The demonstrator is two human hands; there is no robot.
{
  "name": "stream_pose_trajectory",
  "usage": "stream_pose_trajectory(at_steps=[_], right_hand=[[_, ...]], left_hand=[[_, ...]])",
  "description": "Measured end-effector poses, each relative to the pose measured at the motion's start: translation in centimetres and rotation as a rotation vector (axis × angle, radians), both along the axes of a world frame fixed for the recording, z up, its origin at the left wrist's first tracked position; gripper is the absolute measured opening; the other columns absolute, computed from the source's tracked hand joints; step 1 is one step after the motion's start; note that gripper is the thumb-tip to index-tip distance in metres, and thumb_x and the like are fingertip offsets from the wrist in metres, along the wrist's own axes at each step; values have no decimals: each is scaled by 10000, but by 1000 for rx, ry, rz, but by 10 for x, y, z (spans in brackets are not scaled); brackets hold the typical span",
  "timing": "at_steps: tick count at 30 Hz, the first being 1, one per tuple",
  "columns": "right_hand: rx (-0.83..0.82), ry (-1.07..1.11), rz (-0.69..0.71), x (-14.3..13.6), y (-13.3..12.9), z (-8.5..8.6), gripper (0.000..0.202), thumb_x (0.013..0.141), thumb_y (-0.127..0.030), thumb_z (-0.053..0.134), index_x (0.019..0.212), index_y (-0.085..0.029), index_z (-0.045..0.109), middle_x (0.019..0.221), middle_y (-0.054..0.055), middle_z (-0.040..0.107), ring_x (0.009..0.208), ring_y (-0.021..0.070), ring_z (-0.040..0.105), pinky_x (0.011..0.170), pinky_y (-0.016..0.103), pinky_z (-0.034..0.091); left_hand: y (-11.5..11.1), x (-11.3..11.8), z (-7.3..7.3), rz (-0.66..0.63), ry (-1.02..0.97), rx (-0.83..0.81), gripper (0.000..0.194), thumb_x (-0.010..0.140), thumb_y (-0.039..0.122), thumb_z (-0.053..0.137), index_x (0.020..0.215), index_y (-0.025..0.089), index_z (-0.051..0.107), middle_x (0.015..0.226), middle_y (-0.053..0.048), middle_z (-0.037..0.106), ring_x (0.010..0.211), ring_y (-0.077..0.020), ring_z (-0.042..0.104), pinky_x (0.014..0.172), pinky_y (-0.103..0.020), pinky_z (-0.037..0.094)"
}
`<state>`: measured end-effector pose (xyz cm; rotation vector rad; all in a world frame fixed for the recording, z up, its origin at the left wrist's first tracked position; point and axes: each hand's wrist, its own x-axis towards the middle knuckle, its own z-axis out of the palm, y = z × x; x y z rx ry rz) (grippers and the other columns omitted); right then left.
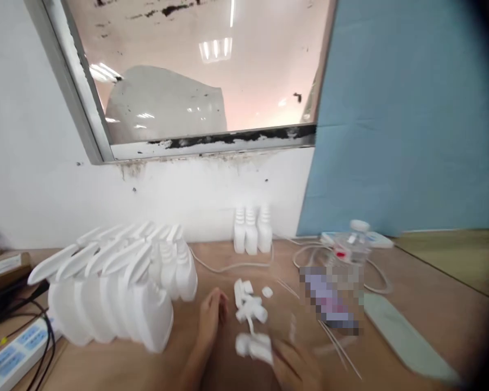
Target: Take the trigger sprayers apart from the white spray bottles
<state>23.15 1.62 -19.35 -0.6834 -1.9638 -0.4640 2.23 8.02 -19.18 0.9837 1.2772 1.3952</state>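
My left hand [213, 312] rests on the table with its fingers loosely curled, a gap showing between them, and nothing visible inside. To its right lies a small cluster of white plastic parts [251, 308], with a small white disc [267, 292] beside it. My right hand [296, 365], blurred by motion, has its fingers on a white plastic piece with a rounded end [255, 347]. A thin white strip runs from that piece up to the cluster. The right fingertips are partly hidden.
Large white ribbed plastic shapes [110, 304] stand in a row at left, beside a power strip [18, 353]. Three white ribbed-neck pieces [251, 233] stand by the wall. Rightward are a clear bottle [356, 244], a pixelated purple item [330, 301], thin sticks [339, 347] and a pale green slab [407, 336].
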Motion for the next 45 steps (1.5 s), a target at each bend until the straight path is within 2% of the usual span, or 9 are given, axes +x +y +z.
stream_pose_trajectory(at_steps=[2, 6, 11, 15, 19, 26, 34, 40, 45], right_hand=[[-4, -138, 2, -8, 0, 9, 344, 884, -134, 429, 1100, -267, 661, 866, 54, 710, 699, 184, 638, 612, 303, 541], [-61, -316, -6, -18, 7, 13, 335, 914, -119, 435, 1190, -195, 607, 858, 64, 672, 701, 170, 570, 609, 291, 477], [-155, -296, -32, -17, 7, 7, 342, 931, -146, 413, 1230, -182, 573, 874, 76, 641, 754, 190, 543, 674, 318, 449], [-189, -253, -40, -17, 6, 6, 316, 943, -224, 436, 1225, -180, 570, 942, 100, 644, 841, 213, 566, 743, 333, 456], [-186, -224, -54, -20, 9, 5, 323, 940, -231, 443, 1236, -169, 555, 972, 116, 649, 846, 221, 584, 745, 341, 462], [-192, -142, -50, -22, 13, 3, 326, 927, -248, 488, 1242, -169, 507, 1011, 107, 655, 902, 221, 600, 785, 337, 474], [-182, -159, -78, -28, 9, 4, 197, 930, -313, 491, 972, -166, 615, 826, 89, 646, 756, 205, 599, 671, 302, 439], [-178, -226, -84, -34, -1, -3, 301, 938, -380, 482, 780, -175, 636, 673, 47, 637, 563, 141, 562, 526, 265, 353], [-238, -198, -138, -36, -2, -2, 393, 923, -443, 493, 662, -186, 635, 613, 37, 630, 526, 122, 551, 491, 255, 307]], left_hand=[[-9, 2, 11, 44, -31, 61, 612, 642, 789, 504, 617, 178, 523, 473, 23, 464, 410, -103, 419, 428, -222, 307], [-26, 0, 16, -81, -63, 87, 610, 663, 769, 500, 686, 161, 552, 502, 13, 505, 428, -104, 446, 446, -219, 323], [-44, -8, 10, -273, -38, 148, 627, 727, 742, 460, 782, 136, 605, 638, -37, 587, 518, -125, 513, 453, -215, 335], [-56, -12, 10, -395, -15, 236, 568, 709, 671, 577, 894, 138, 646, 897, -77, 632, 753, -168, 566, 575, -233, 428], [-60, -11, 13, -464, 14, 307, 539, 720, 628, 616, 967, 149, 638, 935, -76, 622, 832, -188, 554, 664, -258, 448], [-55, -8, 8, -464, 69, 403, 463, 645, 443, 778, 987, 182, 607, 994, -47, 588, 966, -194, 541, 862, -286, 427], [-55, -10, 2, -398, 95, 407, 349, 772, 468, 659, 956, 176, 602, 927, -28, 598, 869, -167, 544, 821, -271, 411], [-58, -2, 3, -459, -49, 246, 410, 635, 400, 791, 893, 148, 596, 807, -13, 603, 757, -142, 539, 729, -243, 422], [-49, 6, 4, -376, -152, 171, 424, 593, 391, 811, 848, 146, 577, 720, 6, 600, 635, -110, 530, 587, -207, 401]])
